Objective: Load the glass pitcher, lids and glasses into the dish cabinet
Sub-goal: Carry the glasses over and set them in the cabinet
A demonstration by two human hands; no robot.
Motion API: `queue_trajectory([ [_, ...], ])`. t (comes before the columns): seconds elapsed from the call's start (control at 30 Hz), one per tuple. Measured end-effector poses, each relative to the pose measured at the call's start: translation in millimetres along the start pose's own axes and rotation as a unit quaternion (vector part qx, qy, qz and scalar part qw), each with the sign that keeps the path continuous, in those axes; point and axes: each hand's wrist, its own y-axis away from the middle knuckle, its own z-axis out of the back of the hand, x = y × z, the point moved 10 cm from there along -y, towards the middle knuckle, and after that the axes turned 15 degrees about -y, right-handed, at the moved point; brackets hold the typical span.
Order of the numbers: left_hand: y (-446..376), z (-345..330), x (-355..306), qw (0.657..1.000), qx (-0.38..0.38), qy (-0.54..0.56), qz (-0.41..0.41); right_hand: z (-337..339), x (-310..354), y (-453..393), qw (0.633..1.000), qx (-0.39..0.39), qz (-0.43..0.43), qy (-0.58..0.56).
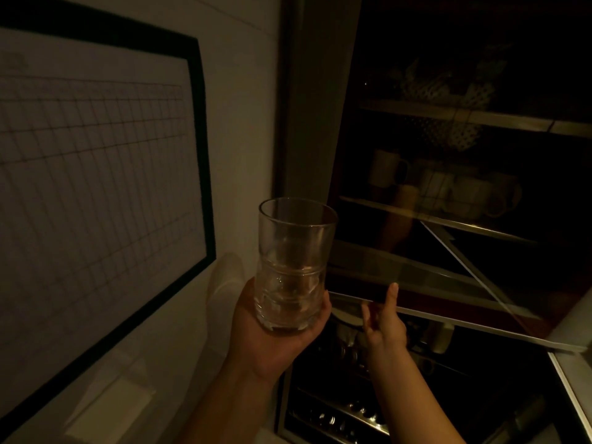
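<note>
My left hand [272, 334] grips the base of a clear ribbed drinking glass [293, 264], held upright in front of the dish cabinet [307, 123]. My right hand [382, 322] reaches toward the lower edge of the cabinet's glass door [448, 302], fingers spread with the index finger raised at the door's frame; whether it touches is unclear. Inside, dim shelves [448, 115] hold white mugs [461, 190] and patterned dishes [448, 88]. The scene is very dark. I do not see the pitcher or lids.
A large black-framed grid chart [96, 161] hangs on the white wall to the left. Below the cabinet door, a dark rack with several glasses and metal items [346, 408] shows. A white surface edge [573, 331] is at the right.
</note>
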Motion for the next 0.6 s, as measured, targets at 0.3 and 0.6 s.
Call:
queue_trajectory([
  [0.3,34,3,3,0.999,-0.014,0.021,-0.029,27,60,54,0.970,-0.049,0.207,0.113],
  [0.6,69,5,7,0.997,-0.038,0.001,-0.067,-125,13,235,0.194,0.474,0.625,0.590],
])
